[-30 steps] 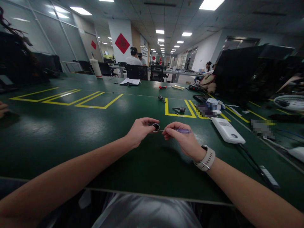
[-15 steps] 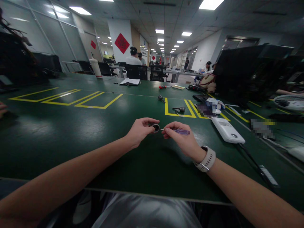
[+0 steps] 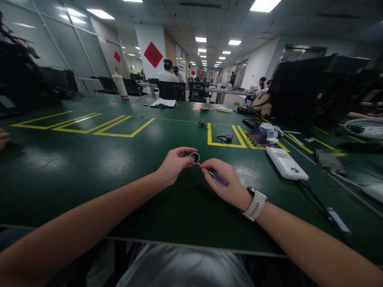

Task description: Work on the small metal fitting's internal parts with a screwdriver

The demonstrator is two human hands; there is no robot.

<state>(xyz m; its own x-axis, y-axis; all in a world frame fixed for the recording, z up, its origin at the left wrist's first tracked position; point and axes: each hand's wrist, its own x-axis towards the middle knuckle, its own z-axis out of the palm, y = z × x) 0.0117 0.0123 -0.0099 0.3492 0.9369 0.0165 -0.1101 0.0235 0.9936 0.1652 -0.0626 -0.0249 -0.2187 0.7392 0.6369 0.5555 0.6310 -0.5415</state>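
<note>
Between the thumb and fingers of my left hand is a small round metal ring, its dark opening tilted toward me. My right hand grips a screwdriver with a translucent purple handle. The screwdriver's thin shaft points up and left, and its tip is at the ring's lower right edge; whether it touches cannot be made out. Both hands are above the green table, close together.
Beyond my hands lie two dark metal parts near yellow tape, and a red screwdriver. A white power bank with a cable is at right. A clipboard and white bottle stand farther back. Another person's hand shows at far left.
My right hand has moved slightly down and left, and the purple screwdriver now slants more steeply. The ring in my left hand has turned and risen a little, showing more of its opening.
</note>
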